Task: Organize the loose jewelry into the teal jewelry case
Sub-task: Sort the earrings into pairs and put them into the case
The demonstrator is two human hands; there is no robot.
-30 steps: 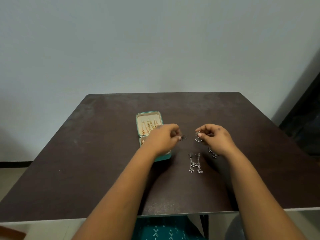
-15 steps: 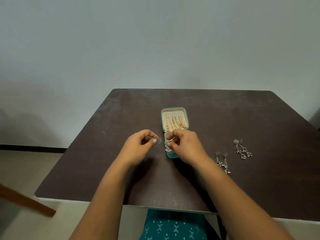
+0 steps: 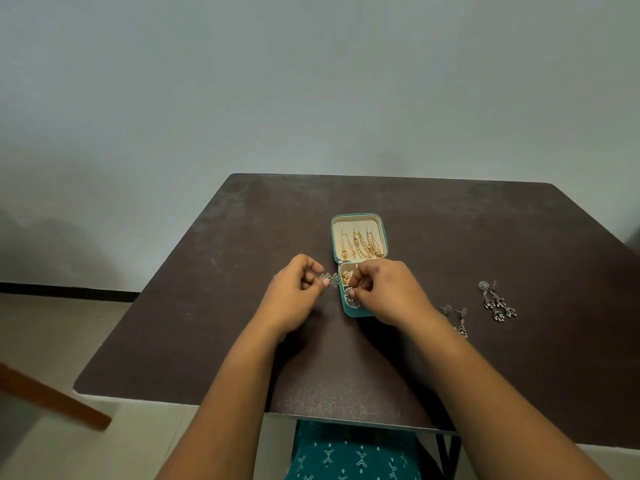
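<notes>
From the head camera, looking down, I see one teal jewelry case [image 3: 358,237] lying open on the dark brown table [image 3: 221,306], its lid flat toward the far edge and its base toward me. In the cream lining of the lid hang gold chains [image 3: 362,244] — I count about three strands, though they tangle and I cannot be sure of the number. The base holds a few small gold pieces, too small to count.

My left hand [image 3: 294,297] sits just left of the case base, fingers curled, pinching one small silver earring [image 3: 330,279] between thumb and fingertips; the earring hangs just beside the case's left edge. My right hand [image 3: 388,294] is over the near half of the base, fingers curled in a pinch on a second silver earring [image 3: 352,298] that dangles at the base's left rim — whether it touches the lining I cannot tell.

To the right, on the bare table, lie two loose groups of silver jewelry. Just beside my right forearm is one pair of long drop earrings [image 3: 459,320], partly hidden by the arm. Further right, well apart from the case, is a pair of dangling earrings with a round floral top [image 3: 497,301], lying overlapped.

One wooden bar [image 3: 52,398] crosses the lower left corner, off the table. Teal patterned cloth [image 3: 346,455] shows below the near table edge.
</notes>
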